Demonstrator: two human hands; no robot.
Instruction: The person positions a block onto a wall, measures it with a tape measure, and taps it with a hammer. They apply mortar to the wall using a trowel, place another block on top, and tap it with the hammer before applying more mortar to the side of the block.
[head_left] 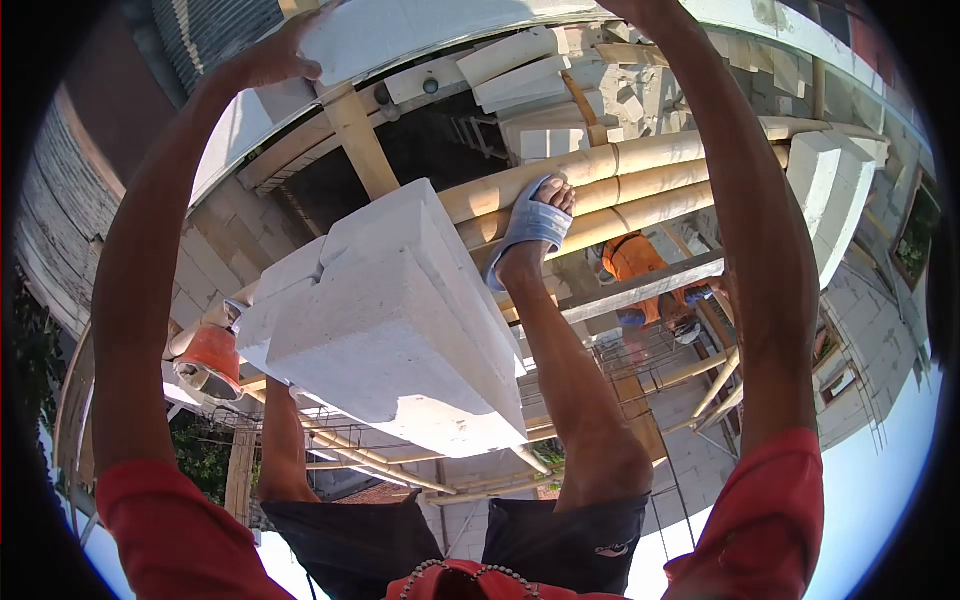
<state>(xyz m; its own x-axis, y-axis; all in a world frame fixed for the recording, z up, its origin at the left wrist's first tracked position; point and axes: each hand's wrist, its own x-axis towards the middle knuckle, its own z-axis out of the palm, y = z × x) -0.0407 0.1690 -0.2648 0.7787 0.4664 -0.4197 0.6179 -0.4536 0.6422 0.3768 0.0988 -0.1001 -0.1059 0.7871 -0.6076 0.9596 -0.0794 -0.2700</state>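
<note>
At the upper left, my left hand (285,55) grips the end of a long white block (420,35) on top of the wall, thumb against its side. My right hand (640,8) is at the block's other end, mostly cut off by the top edge of the view; the part that shows bends toward the block. Closer to me, a stack of white blocks (400,320) stands between my legs. My foot in a blue sandal (535,225) rests on bamboo poles (640,190).
An orange bucket (210,362) is left of the stack. More white blocks (830,190) stand at the right. Below the poles is a person in orange clothing (640,265). A wooden beam (640,287) crosses there. Rubble (630,105) and cut blocks lie beyond, near a dark opening (420,150).
</note>
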